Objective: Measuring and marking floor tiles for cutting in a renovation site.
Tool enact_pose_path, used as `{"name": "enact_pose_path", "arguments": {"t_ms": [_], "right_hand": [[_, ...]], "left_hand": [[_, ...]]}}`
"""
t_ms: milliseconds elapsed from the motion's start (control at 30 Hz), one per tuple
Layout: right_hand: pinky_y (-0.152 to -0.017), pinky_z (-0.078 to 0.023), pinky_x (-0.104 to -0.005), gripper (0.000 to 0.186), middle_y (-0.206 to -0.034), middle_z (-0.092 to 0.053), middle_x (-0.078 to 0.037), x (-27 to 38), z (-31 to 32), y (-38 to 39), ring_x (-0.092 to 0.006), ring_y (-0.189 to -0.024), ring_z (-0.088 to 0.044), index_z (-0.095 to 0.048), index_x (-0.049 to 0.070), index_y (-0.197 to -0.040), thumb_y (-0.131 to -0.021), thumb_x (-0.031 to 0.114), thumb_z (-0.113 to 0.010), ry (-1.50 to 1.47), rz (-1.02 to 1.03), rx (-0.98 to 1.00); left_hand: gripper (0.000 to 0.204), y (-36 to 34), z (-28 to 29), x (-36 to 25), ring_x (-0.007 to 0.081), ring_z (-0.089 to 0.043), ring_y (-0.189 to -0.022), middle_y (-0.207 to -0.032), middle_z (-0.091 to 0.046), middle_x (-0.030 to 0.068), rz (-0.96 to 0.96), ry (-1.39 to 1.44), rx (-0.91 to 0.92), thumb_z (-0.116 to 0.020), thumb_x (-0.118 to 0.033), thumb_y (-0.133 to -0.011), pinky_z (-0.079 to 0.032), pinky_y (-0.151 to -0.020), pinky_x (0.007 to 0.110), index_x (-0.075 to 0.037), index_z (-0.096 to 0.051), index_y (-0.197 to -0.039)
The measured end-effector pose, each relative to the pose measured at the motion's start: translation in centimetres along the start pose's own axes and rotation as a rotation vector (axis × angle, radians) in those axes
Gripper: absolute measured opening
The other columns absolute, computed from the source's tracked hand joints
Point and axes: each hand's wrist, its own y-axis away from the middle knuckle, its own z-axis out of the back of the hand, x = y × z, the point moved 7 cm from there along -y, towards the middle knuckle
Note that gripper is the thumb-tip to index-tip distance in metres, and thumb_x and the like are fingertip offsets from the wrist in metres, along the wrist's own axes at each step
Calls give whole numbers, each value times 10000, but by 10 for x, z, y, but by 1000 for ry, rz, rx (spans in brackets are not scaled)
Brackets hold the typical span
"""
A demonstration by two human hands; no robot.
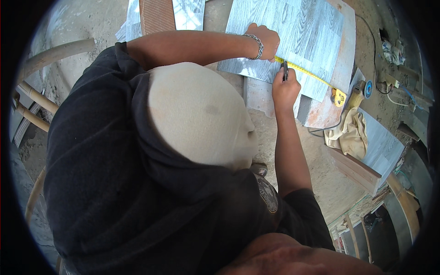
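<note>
Neither of my hands shows clearly; a blurred skin-coloured shape (298,256) lies along the lower edge, and I cannot tell what part it is. Below me a person in a black shirt and a beige head covering (197,114) bends over a grey wood-grain tile (302,27). One hand of theirs, with a silver bracelet (266,40), pins a yellow tape measure (307,73) on the tile. Their other hand (285,89) holds a dark marker (285,71) against the tape. The tape's yellow case (339,97) lies at the tile's right edge.
The tile rests on a reddish slab (327,112) over a dusty concrete floor (321,169). A beige cloth (348,130), a small power tool with a blue disc (366,89) and another grey tile (382,146) lie at right. Curved wooden poles (50,57) stand at left.
</note>
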Motion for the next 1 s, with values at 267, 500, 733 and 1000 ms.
{"name": "enact_pose_path", "arguments": {"t_ms": [267,500,733,1000], "right_hand": [[-499,-499,-471,204,-609,-603,-244,5,1,-1,-428,-556,-637,-563,-9,-760,-908,102,-649,16,26,-10],[-492,-485,-464,196,-607,-597,-242,5,1,1,-420,-544,-630,-575,-7,-780,-918,111,-650,39,41,-23],[-497,-479,-452,228,-613,-604,-236,5,2,0,-420,-558,-635,-569,-12,-773,-939,126,-645,16,14,-25],[-512,-479,-393,144,-602,-599,-178,-24,23,27,-293,-520,-633,-635,-15,-839,-912,105,-666,-140,-188,-133]], "left_hand": [[212,2,1,-3,216,-678,-980,-863,-746,-16,-45,58,5,-864,-338,-723,-395,-907,419,-192,-748,-822],[222,3,1,-1,204,-674,-993,-885,-746,-26,-19,23,13,-860,-356,-734,-399,-912,421,-198,-748,-842],[225,3,-2,-1,208,-679,-987,-881,-746,-15,-34,22,16,-863,-358,-721,-406,-906,426,-198,-747,-828],[249,9,0,1,226,-661,-991,-879,-739,-8,-98,16,-82,-838,-406,-740,-414,-899,439,-196,-753,-843]]}}
